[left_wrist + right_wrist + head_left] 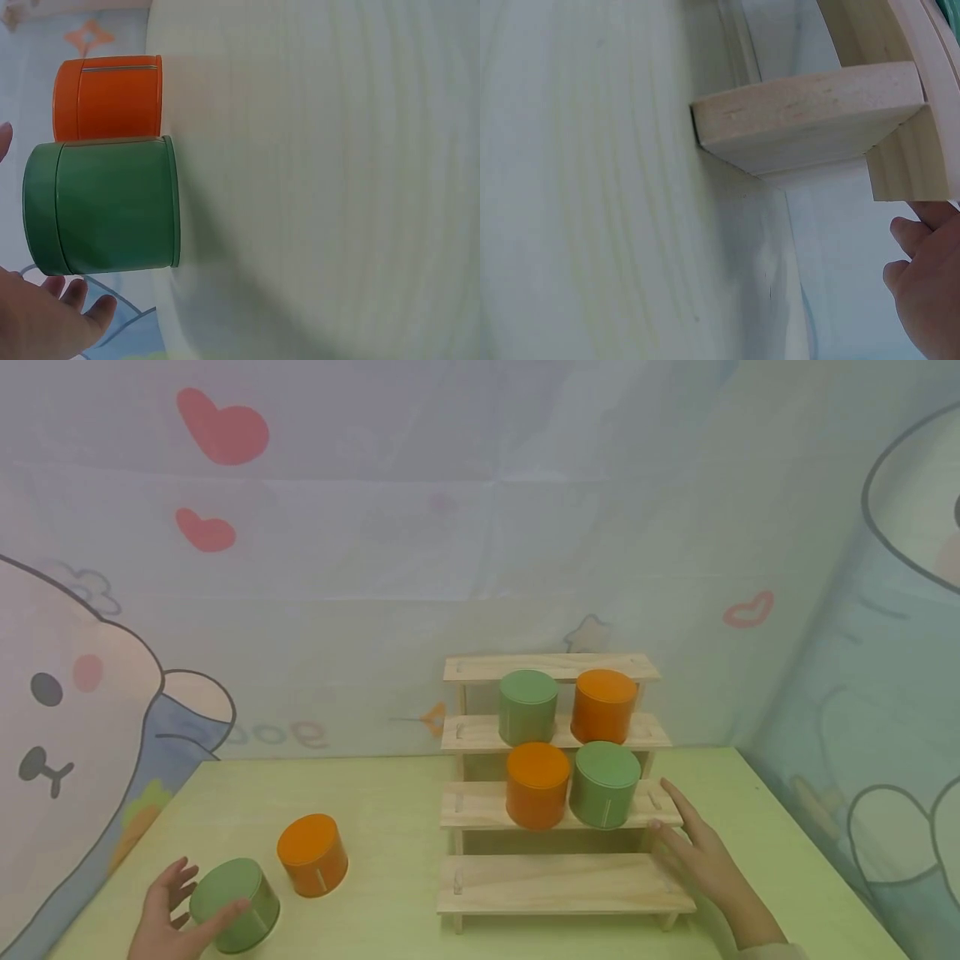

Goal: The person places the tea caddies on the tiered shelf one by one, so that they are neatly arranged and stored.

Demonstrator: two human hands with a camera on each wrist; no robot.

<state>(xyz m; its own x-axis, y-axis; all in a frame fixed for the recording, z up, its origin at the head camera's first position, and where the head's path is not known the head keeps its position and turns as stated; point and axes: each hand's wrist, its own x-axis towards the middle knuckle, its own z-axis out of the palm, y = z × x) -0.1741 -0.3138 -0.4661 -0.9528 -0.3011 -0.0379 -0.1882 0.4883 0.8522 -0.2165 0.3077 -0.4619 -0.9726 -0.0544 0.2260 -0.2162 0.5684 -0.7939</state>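
Note:
A green lidded tin (237, 906) stands on the table at the lower left. My left hand (176, 914) is spread around it, thumb in front and fingers at its far left; the left wrist view shows the fingers (90, 315) apart from its wall. Behind it to the right stands an orange tin (313, 856). My right hand (701, 852) touches the right end of a stepped wooden rack (566, 885), thumb and forefinger extended and spread. In the right wrist view several fingers (911, 236) lie beside the rack's end, partly hidden by it.
On the rack's upper step stand a green tin (528, 708) and an orange tin (603, 707). One step below are an orange tin (537, 787) and a green tin (604, 785). A printed cloth (360, 543) hangs behind the pale table (382, 827).

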